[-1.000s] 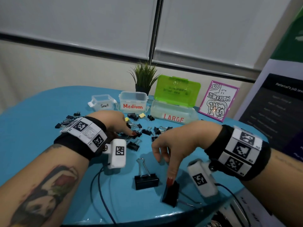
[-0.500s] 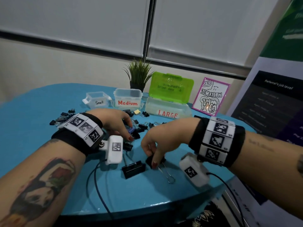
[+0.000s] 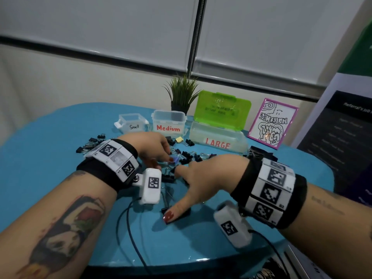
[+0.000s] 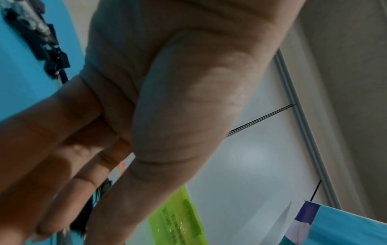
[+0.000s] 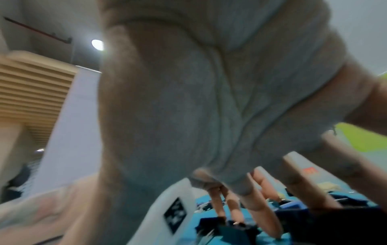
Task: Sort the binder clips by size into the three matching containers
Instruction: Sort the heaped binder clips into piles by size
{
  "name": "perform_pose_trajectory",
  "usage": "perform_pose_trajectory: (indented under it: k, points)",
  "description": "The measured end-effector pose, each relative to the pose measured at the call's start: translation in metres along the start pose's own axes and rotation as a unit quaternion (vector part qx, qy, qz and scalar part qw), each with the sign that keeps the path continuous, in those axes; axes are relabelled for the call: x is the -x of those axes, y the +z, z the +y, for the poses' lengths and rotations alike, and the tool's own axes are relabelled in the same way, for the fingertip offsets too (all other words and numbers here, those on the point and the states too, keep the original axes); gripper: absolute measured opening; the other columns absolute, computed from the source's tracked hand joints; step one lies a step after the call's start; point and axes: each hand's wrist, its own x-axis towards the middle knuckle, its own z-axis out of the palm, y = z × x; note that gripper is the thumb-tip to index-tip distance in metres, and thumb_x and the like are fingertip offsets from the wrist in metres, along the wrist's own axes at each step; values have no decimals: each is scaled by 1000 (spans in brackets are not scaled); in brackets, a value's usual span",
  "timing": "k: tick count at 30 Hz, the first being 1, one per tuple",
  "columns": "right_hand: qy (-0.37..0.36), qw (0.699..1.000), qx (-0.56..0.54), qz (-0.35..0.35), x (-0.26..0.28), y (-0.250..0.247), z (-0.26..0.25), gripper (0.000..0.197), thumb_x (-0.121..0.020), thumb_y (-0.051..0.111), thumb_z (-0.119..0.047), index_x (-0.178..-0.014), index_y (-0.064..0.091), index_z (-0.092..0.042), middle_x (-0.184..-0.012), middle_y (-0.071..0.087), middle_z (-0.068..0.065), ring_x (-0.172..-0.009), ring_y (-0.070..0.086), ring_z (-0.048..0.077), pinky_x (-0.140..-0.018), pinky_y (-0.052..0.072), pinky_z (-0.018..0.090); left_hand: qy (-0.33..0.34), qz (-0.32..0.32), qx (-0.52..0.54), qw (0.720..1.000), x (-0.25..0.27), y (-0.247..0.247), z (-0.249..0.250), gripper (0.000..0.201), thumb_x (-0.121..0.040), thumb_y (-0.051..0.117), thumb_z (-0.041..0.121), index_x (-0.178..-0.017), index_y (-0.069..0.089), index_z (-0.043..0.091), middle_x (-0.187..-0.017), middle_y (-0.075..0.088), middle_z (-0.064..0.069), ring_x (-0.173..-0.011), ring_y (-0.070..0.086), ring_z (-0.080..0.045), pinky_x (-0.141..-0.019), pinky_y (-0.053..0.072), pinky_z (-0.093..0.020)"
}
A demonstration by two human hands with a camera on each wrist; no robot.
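Observation:
Many black binder clips lie scattered on the blue table, in front of three boxes labelled Small, Medium and LARGE. My left hand reaches into the middle pile beside a blue clip. In the left wrist view its thumb and fingers close on a small dark clip. My right hand is spread low over the table. Its straight thumb lies on a large black clip, and its index points at the pile.
More clips lie at the left and right of the table. The LARGE box's green lid stands open. A potted plant and a framed drawing stand behind, with a poster board at the right.
My right hand came in from the table's front edge with a large clip and now lies spread, thumb on a large clip. My left hand stayed at the pile.

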Motion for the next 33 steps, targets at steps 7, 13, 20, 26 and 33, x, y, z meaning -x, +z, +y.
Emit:
perform_pose_trajectory:
  k: [7,13,20,26,33]
  points:
    - [5,998,15,55,-10,11,-17,101,-77,60,-78,-151,24,-19,-127,53,8,-93,53,29,-75,45,39,-16,76,-65,995,1,-22,-13,35,-77,84,29,-107,66,26,-99,69,-1,-85,69,-16,-72,61,-31]
    - [-5,996,-34,76,-31,-4,2,38,-96,61,-46,-122,48,-21,-94,52,0,-56,52,14,-49,41,29,-56,79,-137,986,9,-24,-9,53,-72,86,42,-118,62,32,-113,61,4,-81,66,-20,-77,56,-32]
    - [7,991,-107,83,-62,-16,25,30,-91,71,-38,-112,54,-25,-117,57,2,-60,72,27,-58,53,30,-94,47,-169,980,22,-28,-6,80,-66,88,49,-135,53,30,-136,53,-1,-94,58,-22,-95,54,-39]
    - [-10,957,-265,114,-81,-33,54,27,-83,79,-38,-102,64,-26,-108,64,2,-72,76,28,-87,60,45,-130,-51,-156,978,27,-37,-10,118,-49,94,50,-148,32,40,-149,44,-7,-107,54,-24,-91,53,-40]
    - [-102,814,-565,87,-103,-21,83,13,-93,69,-10,-102,61,-5,-82,56,15,-64,59,23,-86,60,50,-133,-48,-186,972,18,-27,-8,118,-53,96,42,-149,26,43,-125,64,-7,-88,68,-21,-88,58,-44]
